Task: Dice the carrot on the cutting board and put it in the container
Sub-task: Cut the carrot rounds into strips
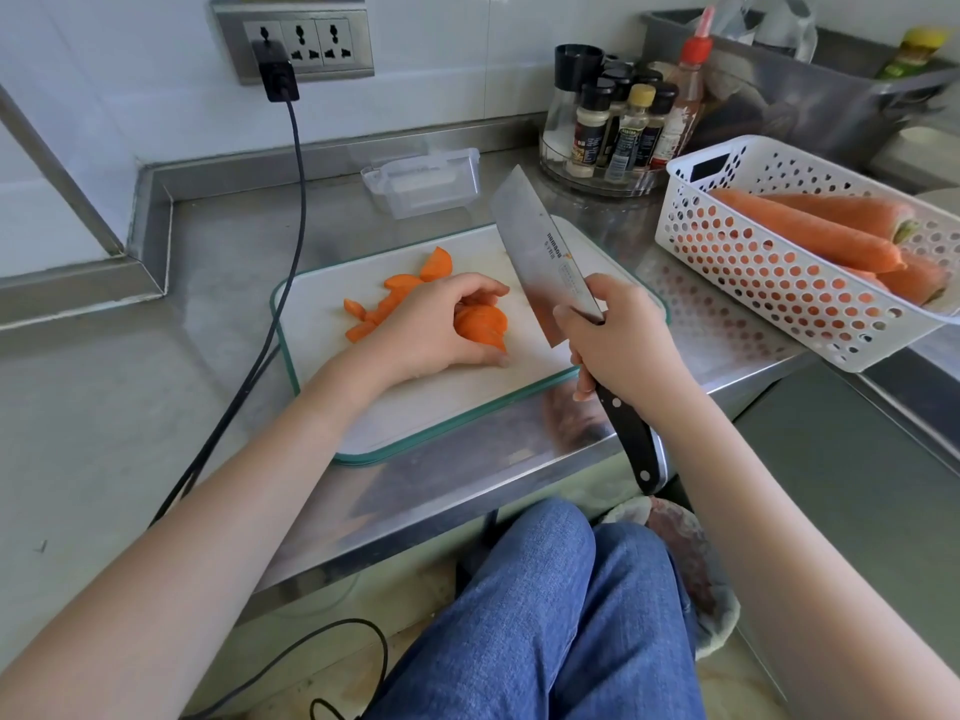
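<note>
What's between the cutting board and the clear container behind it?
Nothing: the head view shows only bare steel counter between the cutting board and the container.

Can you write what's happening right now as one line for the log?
step: slicing carrot | left hand: holds carrot slices on cutting board | right hand: grips knife, raised | container: empty

left hand [431,324] grips carrot slices [480,324] | right hand [618,345] holds cleaver [540,252] raised
</note>
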A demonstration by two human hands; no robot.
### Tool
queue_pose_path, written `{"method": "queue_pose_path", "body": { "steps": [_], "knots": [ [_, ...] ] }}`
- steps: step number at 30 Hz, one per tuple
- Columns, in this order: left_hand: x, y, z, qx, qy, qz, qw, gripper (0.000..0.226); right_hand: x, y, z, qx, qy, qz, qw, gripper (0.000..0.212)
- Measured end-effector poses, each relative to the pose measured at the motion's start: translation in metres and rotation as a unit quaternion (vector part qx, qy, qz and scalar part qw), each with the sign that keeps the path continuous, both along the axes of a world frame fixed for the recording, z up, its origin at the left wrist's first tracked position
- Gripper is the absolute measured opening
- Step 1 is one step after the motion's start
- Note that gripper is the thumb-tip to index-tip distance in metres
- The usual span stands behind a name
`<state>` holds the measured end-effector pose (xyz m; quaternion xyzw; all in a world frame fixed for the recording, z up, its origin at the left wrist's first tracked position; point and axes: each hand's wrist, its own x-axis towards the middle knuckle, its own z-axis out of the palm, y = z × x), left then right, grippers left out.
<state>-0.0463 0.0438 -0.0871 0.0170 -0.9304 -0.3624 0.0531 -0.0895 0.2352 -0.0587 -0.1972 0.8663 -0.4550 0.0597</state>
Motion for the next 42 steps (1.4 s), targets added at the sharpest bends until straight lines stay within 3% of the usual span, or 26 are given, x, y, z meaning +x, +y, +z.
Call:
{"method": "queue_pose_path", "body": {
  "steps": [5,9,12,16,19,42],
  "knots": [
    [0.004,0.0,-0.007,0.03,0.018,0.009,0.999,0.07,0.006,-0.006,-0.003,0.058,0.013,0.016,0.998,0.011],
    [0.012,-0.004,-0.007,0.083,0.024,0.017,0.996,0.051,0.01,-0.012,-0.001,0.086,0.004,0.023,0.996,0.025],
    [0.016,0.003,-0.009,0.059,0.065,0.035,0.996,0.04,0.01,-0.016,0.003,0.098,-0.008,0.024,0.995,0.009],
    [0.015,0.019,-0.015,-0.004,0.133,0.091,0.987,0.046,0.008,-0.02,0.01,0.129,0.001,0.035,0.991,0.009],
    [0.01,0.024,-0.017,-0.034,0.172,0.084,0.981,0.035,0.003,-0.02,0.013,0.148,0.006,0.036,0.988,0.009],
    [0.013,0.016,-0.015,-0.025,0.188,0.037,0.981,0.026,0.009,-0.031,0.002,0.242,0.091,0.04,0.965,0.006]
  ]
}}
